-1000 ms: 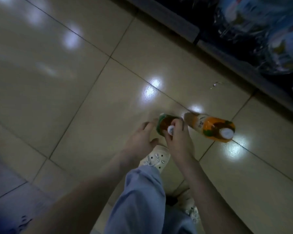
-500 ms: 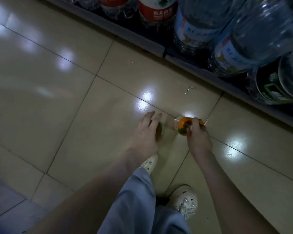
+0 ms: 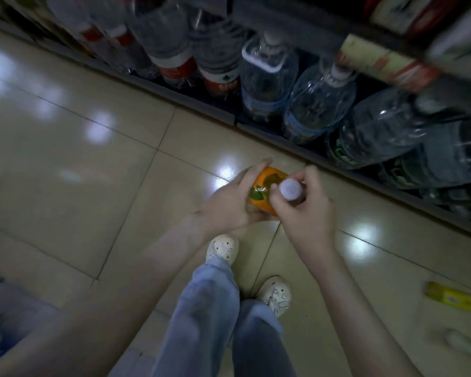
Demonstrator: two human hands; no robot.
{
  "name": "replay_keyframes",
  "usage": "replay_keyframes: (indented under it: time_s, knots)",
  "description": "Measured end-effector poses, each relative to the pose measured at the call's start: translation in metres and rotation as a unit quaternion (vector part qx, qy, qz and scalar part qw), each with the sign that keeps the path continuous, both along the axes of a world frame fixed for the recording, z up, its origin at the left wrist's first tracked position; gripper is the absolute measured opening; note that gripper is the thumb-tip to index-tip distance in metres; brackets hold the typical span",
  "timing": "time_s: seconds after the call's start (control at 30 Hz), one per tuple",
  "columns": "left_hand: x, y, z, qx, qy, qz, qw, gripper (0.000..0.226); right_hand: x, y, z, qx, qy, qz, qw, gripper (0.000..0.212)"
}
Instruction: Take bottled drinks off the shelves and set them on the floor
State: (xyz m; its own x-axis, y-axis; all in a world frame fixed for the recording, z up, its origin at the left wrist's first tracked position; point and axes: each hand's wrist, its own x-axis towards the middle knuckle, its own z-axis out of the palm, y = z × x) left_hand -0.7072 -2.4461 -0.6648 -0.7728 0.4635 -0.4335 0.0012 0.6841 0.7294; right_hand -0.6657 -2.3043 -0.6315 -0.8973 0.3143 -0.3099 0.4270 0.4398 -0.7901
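**Item:** orange-labelled bottle point(image 3: 267, 183), white cap point(image 3: 290, 188).

**Location:** low over the floor point(image 3: 93, 159), straight ahead of the person, just beyond the toe of the white shoe point(image 3: 222, 248). It is off the bottom shelf point(image 3: 215, 114), whose large water bottles point(image 3: 318, 102) stand further off, up and to the right.

**Axis:** long axis near upright and seen almost end-on. The cap faces the camera and leans slightly toward the right side. The base is hidden behind the body and the hands, so contact with the tile cannot be told.

**Left hand** point(image 3: 229, 202)**:** holds the labelled body from the left. The fingers run along its far side and the thumb sits under the near side.

**Right hand** point(image 3: 307, 210)**:** fingers curl round the neck just below the cap, with the thumb tip touching the cap's left edge.

**Relation governing the next move:** the bottle sits between the two hands, and both are on it. The left carries the body and the right steers the top. The floor lies directly beneath, so setting down likely calls for a short straight descent with the axis kept vertical.

**Risk:** a release from the cap end before the base seats may tip the bottle.

**Nearby:** yellow object point(image 3: 454, 297) on the floor, well off to the right and blurred.
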Motion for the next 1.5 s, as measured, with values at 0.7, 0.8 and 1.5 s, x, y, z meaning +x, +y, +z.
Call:
replay_keyframes:
  time_s: [0.7,0.8,1.5]
  knots:
    - [-0.153,0.049,0.182,0.124,0.267,0.028,0.955,0.071,-0.113,0.022,0.194,0.101,0.195,0.002,0.976,0.021]
    - [-0.171,0.058,0.164,0.129,0.257,0.011,0.958,0.07,-0.129,0.028,0.18,0.107,0.184,0.005,0.977,0.022]
    - [-0.221,0.106,0.135,0.192,0.182,0.227,0.937,0.07,-0.195,0.049,0.12,0.092,0.095,-0.034,0.991,0.069]
